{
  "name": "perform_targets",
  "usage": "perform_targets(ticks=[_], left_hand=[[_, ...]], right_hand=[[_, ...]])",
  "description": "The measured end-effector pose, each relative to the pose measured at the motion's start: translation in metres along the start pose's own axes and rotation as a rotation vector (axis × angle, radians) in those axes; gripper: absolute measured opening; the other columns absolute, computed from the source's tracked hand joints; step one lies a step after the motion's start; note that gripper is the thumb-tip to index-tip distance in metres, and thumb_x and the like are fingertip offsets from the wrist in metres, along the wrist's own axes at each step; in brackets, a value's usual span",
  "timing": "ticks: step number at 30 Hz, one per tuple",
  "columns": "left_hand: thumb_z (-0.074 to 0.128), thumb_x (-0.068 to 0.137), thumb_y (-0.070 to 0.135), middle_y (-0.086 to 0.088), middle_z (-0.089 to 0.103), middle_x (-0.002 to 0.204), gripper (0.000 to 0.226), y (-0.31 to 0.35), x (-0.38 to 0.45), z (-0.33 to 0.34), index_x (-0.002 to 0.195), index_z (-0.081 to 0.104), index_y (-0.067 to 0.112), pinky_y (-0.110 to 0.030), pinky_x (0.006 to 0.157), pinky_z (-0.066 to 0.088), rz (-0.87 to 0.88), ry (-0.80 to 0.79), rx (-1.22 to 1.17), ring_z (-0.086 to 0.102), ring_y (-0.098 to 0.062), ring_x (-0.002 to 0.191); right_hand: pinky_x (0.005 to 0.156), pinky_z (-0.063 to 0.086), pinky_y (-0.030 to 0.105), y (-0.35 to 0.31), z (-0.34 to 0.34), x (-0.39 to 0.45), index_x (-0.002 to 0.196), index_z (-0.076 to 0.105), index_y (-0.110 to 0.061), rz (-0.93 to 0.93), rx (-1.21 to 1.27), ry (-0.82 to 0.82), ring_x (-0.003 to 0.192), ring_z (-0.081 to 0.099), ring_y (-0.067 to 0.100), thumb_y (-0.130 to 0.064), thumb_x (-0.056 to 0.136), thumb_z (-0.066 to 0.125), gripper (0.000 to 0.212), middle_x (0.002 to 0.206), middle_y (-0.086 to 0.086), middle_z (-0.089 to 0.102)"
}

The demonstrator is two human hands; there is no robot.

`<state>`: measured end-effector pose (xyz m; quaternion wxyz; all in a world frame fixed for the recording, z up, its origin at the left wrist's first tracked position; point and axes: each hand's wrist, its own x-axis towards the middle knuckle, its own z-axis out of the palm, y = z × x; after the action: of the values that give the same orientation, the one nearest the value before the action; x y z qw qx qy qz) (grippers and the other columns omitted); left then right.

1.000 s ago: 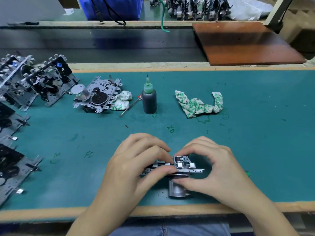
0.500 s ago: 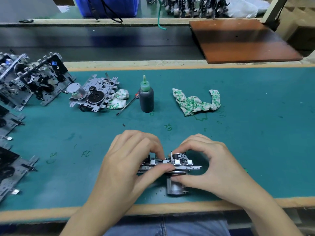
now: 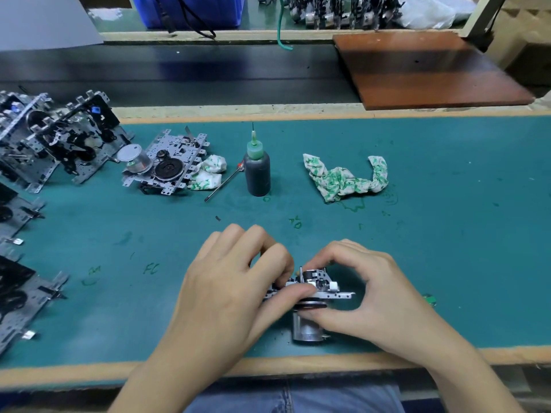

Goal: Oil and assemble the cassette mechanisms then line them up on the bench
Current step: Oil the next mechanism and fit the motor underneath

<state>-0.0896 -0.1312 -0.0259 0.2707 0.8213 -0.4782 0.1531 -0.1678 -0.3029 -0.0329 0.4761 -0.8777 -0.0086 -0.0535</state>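
Head view: almost no change over the last second. Left hand (image 3: 235, 290) and right hand (image 3: 372, 296) still pinch the same cassette mechanism (image 3: 313, 290) at the near edge of the bench (image 3: 447, 234), motor can hanging below. Only the fingers have shifted slightly, so probably still seating a part. Oil bottle (image 3: 257, 171) stands untouched; the row of mechanisms (image 3: 59, 141) at left hasn't grown.
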Motion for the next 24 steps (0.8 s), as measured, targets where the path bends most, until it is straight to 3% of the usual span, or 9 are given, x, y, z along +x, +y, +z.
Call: perform_targets(ticks=[13,19,22,24], left_hand=[[0.032,0.098,0.048,0.005,0.052,0.079,0.028,-0.002,0.003,0.0,0.082,0.04,0.027,-0.027,0.065,0.024,0.007,-0.052,-0.003,0.033,-0.016,0.072],[0.034,0.097,0.048,0.005,0.051,0.077,0.027,-0.001,0.002,-0.001,0.082,0.04,0.027,-0.028,0.064,0.025,-0.011,-0.043,-0.026,0.033,-0.015,0.071],[0.035,0.097,0.049,0.006,0.05,0.077,0.027,-0.001,-0.001,-0.002,0.081,0.04,0.027,-0.026,0.066,0.024,-0.017,-0.036,-0.041,0.032,-0.014,0.072],[0.033,0.097,0.05,0.007,0.049,0.077,0.029,-0.001,-0.002,-0.002,0.08,0.04,0.027,-0.026,0.067,0.025,-0.019,-0.035,-0.046,0.032,-0.013,0.072]], right_hand=[[0.075,0.037,0.023,0.002,-0.001,0.006,0.079,0.06,-0.037,-0.026,-0.013,0.005,0.083,0.058,0.011,-0.038,0.061,0.079,0.026,0.084,-0.017,0.058],[0.078,0.039,0.021,0.007,0.0,0.003,0.084,0.058,-0.043,-0.042,0.017,-0.01,0.087,0.058,0.01,-0.048,0.064,0.072,0.025,0.09,-0.018,0.059],[0.086,0.041,0.026,0.007,-0.002,-0.001,0.094,0.061,-0.045,-0.083,-0.021,-0.019,0.096,0.058,0.011,-0.05,0.066,0.073,0.031,0.096,-0.019,0.059],[0.091,0.04,0.022,0.011,-0.005,-0.008,0.11,0.06,-0.045,-0.074,-0.024,-0.005,0.104,0.057,0.01,-0.051,0.067,0.073,0.046,0.103,-0.02,0.059]])
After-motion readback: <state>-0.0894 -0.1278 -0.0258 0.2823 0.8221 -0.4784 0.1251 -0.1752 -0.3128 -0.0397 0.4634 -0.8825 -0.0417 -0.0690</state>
